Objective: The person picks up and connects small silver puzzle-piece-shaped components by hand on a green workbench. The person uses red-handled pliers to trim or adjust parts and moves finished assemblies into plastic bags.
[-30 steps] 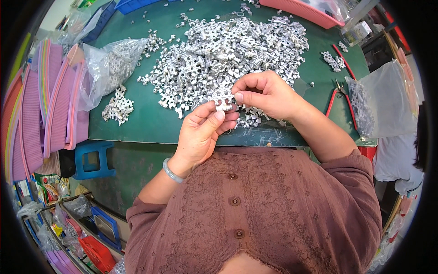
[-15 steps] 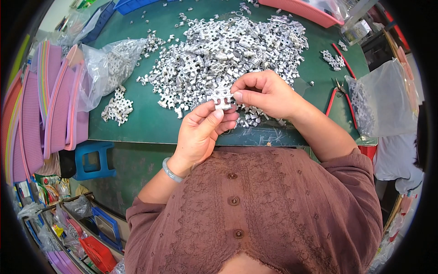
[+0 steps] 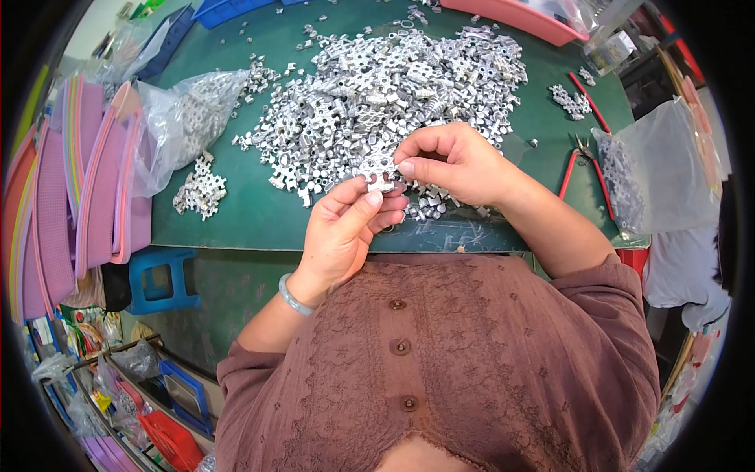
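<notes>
The green table (image 3: 236, 216) carries a broad heap of silver castings (image 3: 393, 86), edged by a clear bag (image 3: 189, 118) on one side and red pliers (image 3: 586, 161) on the other. At its near edge, the left hand (image 3: 342, 232) and right hand (image 3: 452, 161) pinch 1 small metal cluster (image 3: 381, 177), seemingly snapping pieces off; the next twist needs firm fingertip grip, with free room only at the near strip.

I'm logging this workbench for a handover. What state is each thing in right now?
Left hand: pinching the small metal part.
Right hand: gripping the same part from above.
Pile of metal parts: loose, spread across the green table.
Left plastic bag: open, partly filled.
Red-handled pliers: lying on the table, unheld.
</notes>
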A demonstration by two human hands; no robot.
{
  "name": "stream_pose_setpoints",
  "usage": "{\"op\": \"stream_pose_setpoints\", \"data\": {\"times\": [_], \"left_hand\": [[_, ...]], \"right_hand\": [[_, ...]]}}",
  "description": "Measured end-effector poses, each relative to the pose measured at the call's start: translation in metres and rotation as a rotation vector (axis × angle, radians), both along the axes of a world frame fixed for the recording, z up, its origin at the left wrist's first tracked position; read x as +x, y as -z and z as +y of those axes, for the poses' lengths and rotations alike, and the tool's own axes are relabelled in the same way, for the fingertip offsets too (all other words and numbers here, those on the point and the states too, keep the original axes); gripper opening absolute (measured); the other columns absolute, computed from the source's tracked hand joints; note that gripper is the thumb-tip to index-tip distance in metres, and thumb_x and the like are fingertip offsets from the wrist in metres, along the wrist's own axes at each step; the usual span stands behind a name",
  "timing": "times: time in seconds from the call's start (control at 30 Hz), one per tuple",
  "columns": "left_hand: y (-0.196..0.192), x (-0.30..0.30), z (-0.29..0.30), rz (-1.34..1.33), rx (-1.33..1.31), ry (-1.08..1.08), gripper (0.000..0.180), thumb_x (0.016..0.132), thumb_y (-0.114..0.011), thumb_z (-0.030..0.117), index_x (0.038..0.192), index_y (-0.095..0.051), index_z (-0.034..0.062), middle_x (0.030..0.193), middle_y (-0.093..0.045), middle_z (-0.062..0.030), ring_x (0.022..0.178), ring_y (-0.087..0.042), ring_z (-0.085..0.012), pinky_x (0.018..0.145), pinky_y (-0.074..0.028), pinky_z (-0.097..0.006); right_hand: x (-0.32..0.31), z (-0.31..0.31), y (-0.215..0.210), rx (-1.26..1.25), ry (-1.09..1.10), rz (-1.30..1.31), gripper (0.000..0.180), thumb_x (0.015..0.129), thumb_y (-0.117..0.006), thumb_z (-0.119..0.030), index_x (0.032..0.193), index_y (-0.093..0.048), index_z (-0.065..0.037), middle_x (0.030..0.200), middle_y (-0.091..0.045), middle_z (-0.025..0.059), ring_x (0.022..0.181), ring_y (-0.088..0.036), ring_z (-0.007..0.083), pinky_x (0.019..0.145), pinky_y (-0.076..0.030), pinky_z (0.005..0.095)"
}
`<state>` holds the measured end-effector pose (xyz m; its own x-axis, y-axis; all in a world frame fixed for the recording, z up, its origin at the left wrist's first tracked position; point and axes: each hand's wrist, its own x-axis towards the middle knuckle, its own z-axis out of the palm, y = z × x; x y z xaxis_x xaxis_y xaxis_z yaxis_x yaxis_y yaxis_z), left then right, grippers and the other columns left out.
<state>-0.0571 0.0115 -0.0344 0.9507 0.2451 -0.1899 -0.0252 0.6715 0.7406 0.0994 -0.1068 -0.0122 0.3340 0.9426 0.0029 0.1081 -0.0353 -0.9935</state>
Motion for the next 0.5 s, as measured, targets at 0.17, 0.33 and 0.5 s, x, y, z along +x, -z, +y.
{"op": "stream_pose_setpoints", "data": {"times": [0.17, 0.33, 0.5], "left_hand": [[0.0006, 0.0003, 0.0002, -0.019, 0.004, 0.003, 0.02, 0.087, -0.047, 0.005, 0.105, -0.053, -0.0022, 0.098, -0.059, -0.0118, 0.089, -0.059, -0.0197, 0.077, -0.05, -0.029], [0.0009, 0.0, -0.0005, -0.021, 0.005, -0.003, 0.02, 0.087, -0.047, 0.005, 0.104, -0.054, -0.0022, 0.098, -0.059, -0.0118, 0.089, -0.059, -0.0197, 0.077, -0.05, -0.029], [0.0015, -0.0009, -0.0008, -0.022, -0.003, -0.019, 0.019, 0.087, -0.047, 0.005, 0.104, -0.054, -0.0016, 0.096, -0.06, -0.0126, 0.086, -0.06, -0.0205, 0.075, -0.051, -0.03]], "right_hand": [[-0.0004, -0.0012, -0.0023, 0.012, -0.009, 0.01, 0.012, 0.08, -0.056, -0.009, 0.086, -0.06, 0.001, 0.072, -0.059, 0.001, 0.068, -0.05, 0.0052, 0.063, -0.043, 0.0219], [-0.0007, -0.0019, -0.004, 0.004, -0.009, -0.02, 0.012, 0.08, -0.056, -0.009, 0.087, -0.06, 0.001, 0.073, -0.06, 0.0013, 0.069, -0.051, 0.0053, 0.064, -0.043, 0.0217], [-0.0014, -0.0025, -0.0043, -0.001, -0.005, 0.0, 0.013, 0.08, -0.056, -0.009, 0.087, -0.059, 0.001, 0.074, -0.06, 0.0012, 0.069, -0.051, 0.0052, 0.064, -0.043, 0.0217]]}}
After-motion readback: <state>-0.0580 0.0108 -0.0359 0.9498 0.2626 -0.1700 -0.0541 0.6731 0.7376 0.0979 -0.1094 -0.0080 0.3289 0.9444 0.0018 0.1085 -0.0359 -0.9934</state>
